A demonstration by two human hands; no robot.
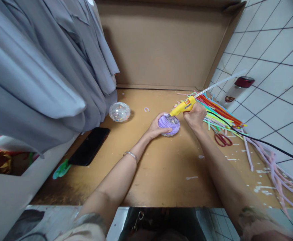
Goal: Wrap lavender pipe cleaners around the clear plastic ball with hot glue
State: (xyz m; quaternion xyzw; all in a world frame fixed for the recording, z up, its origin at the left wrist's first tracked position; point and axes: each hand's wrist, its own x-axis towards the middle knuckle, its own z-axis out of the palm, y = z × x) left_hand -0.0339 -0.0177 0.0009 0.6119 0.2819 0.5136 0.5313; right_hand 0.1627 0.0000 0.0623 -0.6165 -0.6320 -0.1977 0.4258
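A round purple piece wound in fuzzy pipe cleaner (170,129) is held in my left hand (156,127), with the thumb lying across its top. My right hand (196,115) is closed round a yellow hot glue gun (184,107). The gun's metal nozzle meets the upper part of the purple piece, where a greyish, unwrapped patch shows. A long clear glue stick (219,82) juts from the back of the gun. Left of my hands stands a clear round ball or bowl (119,112) with a whitish rim. A small curled pink bit (147,109) lies nearby.
Bundled coloured pipe cleaners (219,110) and red-handled scissors (223,139) lie at the right, crossed by a black cord (262,142). Loose lilac strands (274,167) trail over the right edge. A black phone (89,147) lies left, by a grey curtain (48,67). Cardboard (161,47) stands behind.
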